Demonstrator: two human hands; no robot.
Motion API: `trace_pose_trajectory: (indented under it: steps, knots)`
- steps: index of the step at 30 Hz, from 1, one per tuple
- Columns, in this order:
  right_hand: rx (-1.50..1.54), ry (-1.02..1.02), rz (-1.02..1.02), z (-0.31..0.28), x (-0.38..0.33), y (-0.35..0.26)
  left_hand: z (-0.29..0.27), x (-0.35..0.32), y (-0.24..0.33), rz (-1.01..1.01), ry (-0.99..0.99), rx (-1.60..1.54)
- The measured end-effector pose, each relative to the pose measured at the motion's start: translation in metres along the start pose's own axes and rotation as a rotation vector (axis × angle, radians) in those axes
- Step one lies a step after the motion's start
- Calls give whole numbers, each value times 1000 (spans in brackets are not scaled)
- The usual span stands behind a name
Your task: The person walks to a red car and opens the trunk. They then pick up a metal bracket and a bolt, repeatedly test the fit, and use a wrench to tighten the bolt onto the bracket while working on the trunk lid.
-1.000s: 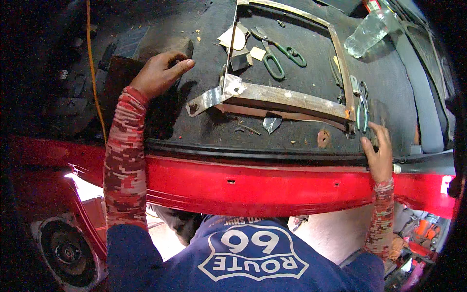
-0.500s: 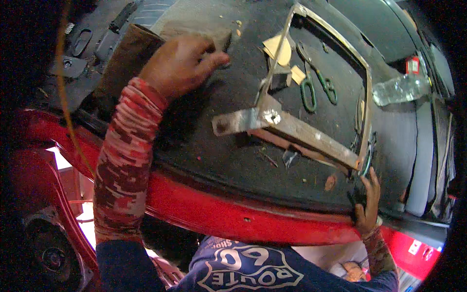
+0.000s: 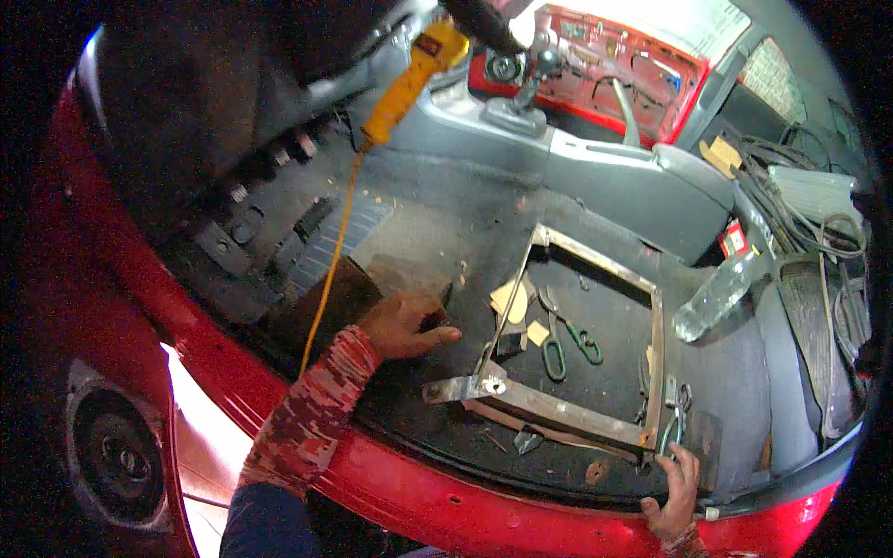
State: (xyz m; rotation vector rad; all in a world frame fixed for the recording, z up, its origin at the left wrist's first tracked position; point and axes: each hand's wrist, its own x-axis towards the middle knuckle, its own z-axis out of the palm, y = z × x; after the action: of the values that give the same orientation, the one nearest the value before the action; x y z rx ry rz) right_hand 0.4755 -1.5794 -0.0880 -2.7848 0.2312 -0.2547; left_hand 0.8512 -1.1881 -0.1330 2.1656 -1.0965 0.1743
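My left hand [image 3: 402, 324], in a red patterned sleeve, is over the car's floor mat beside a brown flap of material [image 3: 337, 293]. Its thumb is stretched away from the partly curled fingers, and I make out nothing held. A small dark pointed shape [image 3: 448, 296] shows by its fingertips; I cannot tell what it is. My right hand [image 3: 679, 488] is open by the door sill, fingers spread, just below a slim green-and-metal tool [image 3: 676, 423]. Between the hands lies a rectangular metal frame [image 3: 567, 414]. Green-handled scissors [image 3: 555, 358] and cream-coloured pieces [image 3: 510, 299] lie inside its outline.
A yellow work lamp [image 3: 409, 84] with an orange cord [image 3: 337, 251] hangs at upper left. A clear plastic bottle [image 3: 716, 296] lies right of the frame, near bundled cables [image 3: 791, 177]. The red door sill [image 3: 446, 498] runs along the front; the gear lever [image 3: 539, 70] stands beyond.
My view has tilted up and away, showing the lamp, console and far door. Both hands appear lower in the picture, still near the same spots on the floor. The frame has not visibly moved.
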Motion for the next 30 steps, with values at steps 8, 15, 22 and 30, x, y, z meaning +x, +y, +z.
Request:
trace_pose_trajectory:
  steps: [8, 15, 22, 30]
  knots:
    - [-27, -60, -18, 13, -4, 30, -5, -133, 73, -175, 833, 356]
    - [-41, -153, -98, 16, 1, 35, 44, -377, 136, -779, 793, 589]
    - [44, -177, -151, 9, -2, 31, 48, -441, 39, -769, 825, 167]
    - [22, -192, -125, 12, -6, 36, -70, -431, -35, -705, 874, -159]
